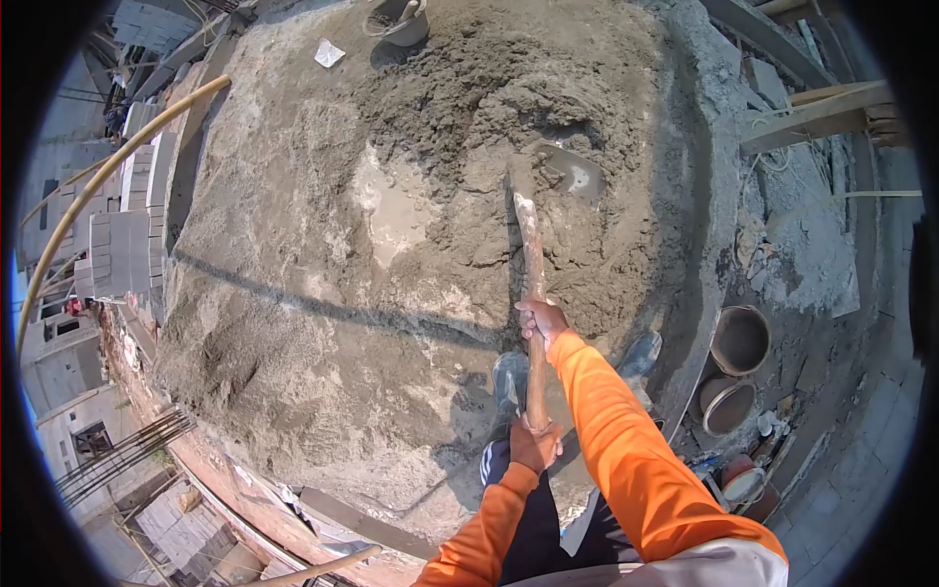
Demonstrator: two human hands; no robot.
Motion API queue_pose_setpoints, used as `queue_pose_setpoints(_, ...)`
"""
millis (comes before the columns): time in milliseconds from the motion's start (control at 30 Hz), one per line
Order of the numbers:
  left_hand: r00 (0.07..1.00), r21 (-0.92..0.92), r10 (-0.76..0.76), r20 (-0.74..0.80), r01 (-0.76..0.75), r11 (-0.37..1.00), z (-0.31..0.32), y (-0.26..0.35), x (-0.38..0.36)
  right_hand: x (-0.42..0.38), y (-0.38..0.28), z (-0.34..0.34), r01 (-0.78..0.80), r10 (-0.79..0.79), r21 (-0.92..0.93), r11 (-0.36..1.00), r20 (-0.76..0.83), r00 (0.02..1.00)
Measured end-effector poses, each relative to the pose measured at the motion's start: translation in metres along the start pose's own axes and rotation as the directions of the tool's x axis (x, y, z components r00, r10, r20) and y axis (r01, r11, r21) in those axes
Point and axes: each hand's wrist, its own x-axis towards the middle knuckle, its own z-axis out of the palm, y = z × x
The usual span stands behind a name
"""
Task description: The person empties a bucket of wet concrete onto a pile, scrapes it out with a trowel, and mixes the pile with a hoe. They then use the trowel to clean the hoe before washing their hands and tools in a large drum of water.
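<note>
My right hand [541,319] is wrapped around the middle of a hoe's wooden handle [533,264]. Lower down, near the handle's end and close to my body, my left hand [536,445] grips the same hoe. The far end of the handle is coated in grey mortar. Beside it a wet, shiny hoe blade [579,176] lies partly sunk in the mortar heap [469,108]. My two boots [510,380] stand in the mix on either side of the handle, both in orange-sleeved arms' reach.
A bucket [399,24] stands at the far edge of the mortar, with a white scrap [329,53] nearby. Two round buckets [740,340] sit at the right beyond a raised edge [699,245]. A bent yellow pole [108,166] crosses the left side near stacked blocks [127,245].
</note>
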Motion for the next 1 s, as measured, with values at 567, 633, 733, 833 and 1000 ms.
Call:
queue_pose_setpoints(567,0.872,0.589,0.424,0.244,-0.481,0.649,-0.245,-0.020,-0.195,-0.270,0.127,0.135,0.140,-0.107,0.227,0.964,-0.152,0.983)
queue_pose_setpoints(633,0.849,0.626,0.463,0.253,-0.509,0.590,-0.241,-0.009,-0.228,-0.302,0.113,0.133,0.106,-0.123,0.296,0.949,0.040,0.992)
queue_pose_setpoints(733,0.831,0.691,0.512,0.216,-0.501,0.522,-0.238,0.004,-0.277,-0.355,0.087,0.149,0.164,-0.196,0.271,0.949,0.096,0.976)
queue_pose_setpoints(833,0.820,0.773,0.525,0.229,-0.481,0.413,-0.243,-0.007,-0.313,-0.353,0.053,0.139,0.305,-0.296,0.327,0.894,-0.077,0.952)
queue_pose_setpoints(1000,0.761,0.922,0.624,0.176,-0.349,0.166,-0.266,0.010,-0.403,-0.391,0.080,0.137,0.207,-0.227,0.357,0.911,0.015,0.974)
